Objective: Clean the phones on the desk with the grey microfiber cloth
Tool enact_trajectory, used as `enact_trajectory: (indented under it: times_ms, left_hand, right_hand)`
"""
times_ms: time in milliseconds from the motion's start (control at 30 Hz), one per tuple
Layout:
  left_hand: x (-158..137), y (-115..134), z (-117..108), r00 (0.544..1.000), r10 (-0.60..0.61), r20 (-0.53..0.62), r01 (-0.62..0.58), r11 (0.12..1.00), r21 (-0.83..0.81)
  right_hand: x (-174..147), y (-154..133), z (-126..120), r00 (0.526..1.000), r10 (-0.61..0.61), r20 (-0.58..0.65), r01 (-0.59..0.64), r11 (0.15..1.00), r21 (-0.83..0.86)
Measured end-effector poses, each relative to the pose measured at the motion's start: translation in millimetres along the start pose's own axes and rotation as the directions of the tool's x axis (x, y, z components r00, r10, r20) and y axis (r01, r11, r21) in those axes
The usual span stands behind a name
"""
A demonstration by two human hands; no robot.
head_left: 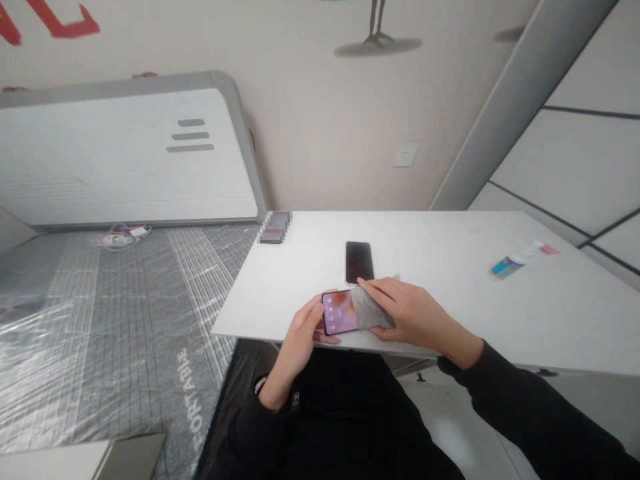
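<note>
This place seems to be a bedroom, because a white headboard (115,157) stands behind a plastic-covered mattress (127,333).

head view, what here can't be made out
All in the head view:
One end of the lit phone: hidden by the cloth and right hand.
Any wording on the bottle: too small and blurred.
The thing at the far left of the table: pixelated.
Top of the wall drawing: cut off by top edge.

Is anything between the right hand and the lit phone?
Yes: a grey cloth lies under the right hand, covering one end of the lit phone. Nothing visible separates the left hand from the phone's other end.
</note>
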State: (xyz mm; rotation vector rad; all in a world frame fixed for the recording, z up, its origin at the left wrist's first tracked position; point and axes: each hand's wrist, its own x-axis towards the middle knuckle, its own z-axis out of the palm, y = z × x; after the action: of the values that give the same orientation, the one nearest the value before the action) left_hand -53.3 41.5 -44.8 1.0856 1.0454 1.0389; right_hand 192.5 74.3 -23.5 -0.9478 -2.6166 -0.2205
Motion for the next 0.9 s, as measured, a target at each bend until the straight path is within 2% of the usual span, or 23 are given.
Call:
enact_trajectory:
  times_ms: [67,167,300,467,667,900]
  left_hand:
    - [-1,-2,-2,0.998,-0.027,0.062,0.036,0.990,-0.139]
    - [-1,-8,-4,0.997,-0.030,0.068,0.042,0.982,-0.184]
    - [0,-11,-5,0.999,-0.029,0.042,0.034,0.989,-0.140]
    - [-1,-6,4,0.997,-0.009,0.077,0.012,0.999,-0.034]
    - [-1,-10,12,1.000,0.030,0.003,-0.030,0.995,0.094]
    - [-3,-6,11,0.999,-0.028,0.015,0.027,0.999,0.033]
  right_hand:
    - [-2,2,0,1.000,0.022,0.003,-0.022,1.000,0.001]
    - [-4,4,1,1.000,0.026,-0.001,-0.026,1.000,0.008]
    - [-5,4,4,1.000,0.008,-0.001,-0.008,1.000,0.002]
    - [-9,1,8,0.999,0.018,-0.038,-0.018,1.000,-0.013]
    - [-12,-2,16,0.995,0.037,-0.098,-0.040,0.999,-0.025]
    - [-11,-3,13,0.995,-0.007,-0.097,0.006,1.000,-0.015]
